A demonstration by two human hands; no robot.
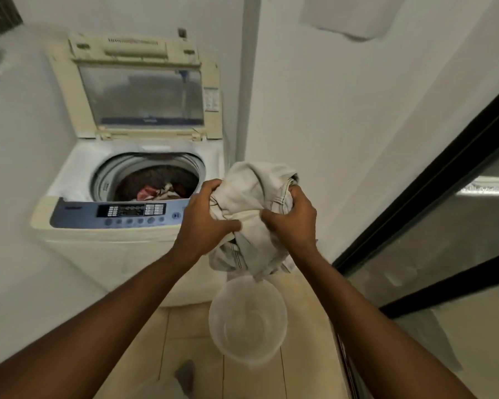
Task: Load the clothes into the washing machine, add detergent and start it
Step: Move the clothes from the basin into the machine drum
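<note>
A cream top-loading washing machine stands against the wall with its lid raised. Dark, pink and striped clothes lie in its drum. My left hand and my right hand both grip a bunched off-white garment, held in the air just right of the machine's front corner, level with the blue control panel. Part of the garment hangs down below my hands.
A clear round plastic tub sits on the tiled floor beneath the garment. A grey cloth lies on the floor near the bottom edge. A black-framed glass door runs along the right. White walls close in on both sides.
</note>
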